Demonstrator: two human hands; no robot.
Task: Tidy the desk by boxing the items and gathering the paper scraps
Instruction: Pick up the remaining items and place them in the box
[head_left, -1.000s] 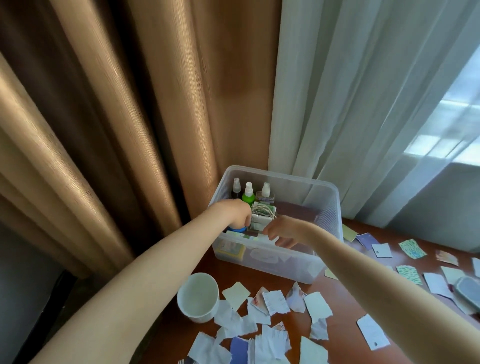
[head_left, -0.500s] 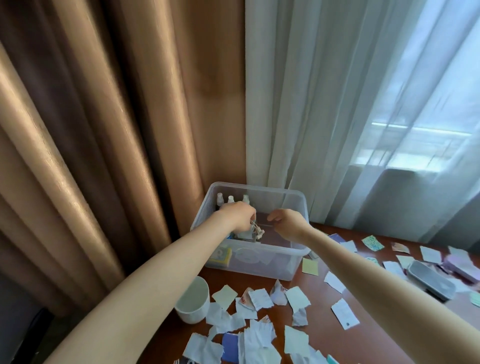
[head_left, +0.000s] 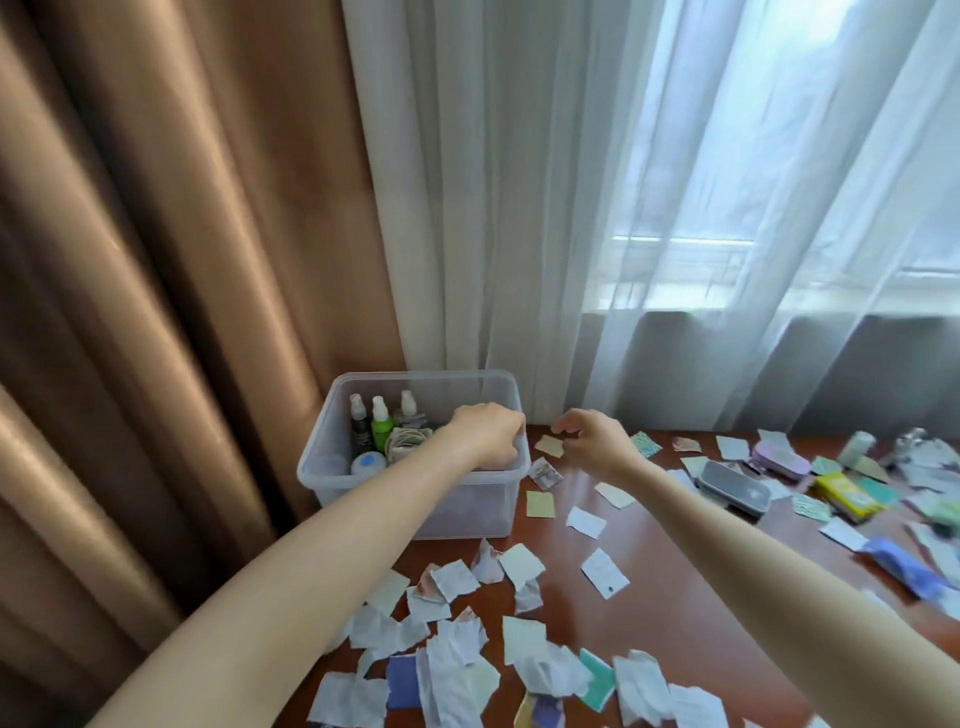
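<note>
A clear plastic box (head_left: 323, 470) stands at the desk's back left corner. Inside are three small spray bottles (head_left: 381, 427), a bundle wrapped in rubber bands (head_left: 406, 441) and a white jar with a blue lid (head_left: 369, 462). My left hand (head_left: 485, 434) hovers over the box's right side, fingers curled down by the right rim; whether they hold anything is hidden. My right hand (head_left: 592, 441) hangs just outside the box to the right, loosely curled and holding nothing. Torn paper scraps (head_left: 452, 582) litter the brown desk (head_left: 675, 587).
On the right of the desk lie a grey case (head_left: 732, 486), a purple case (head_left: 779, 460), a yellow pack (head_left: 847, 493) and a blue pack (head_left: 904, 566), among more scraps. Brown drapes (head_left: 182, 260) and sheer white curtains (head_left: 571, 208) hang right behind the desk.
Both hands have come out of the box's middle and moved right; the rubber-banded bundle now lies in the box. The view has swung right, so the white cup is out of sight.
</note>
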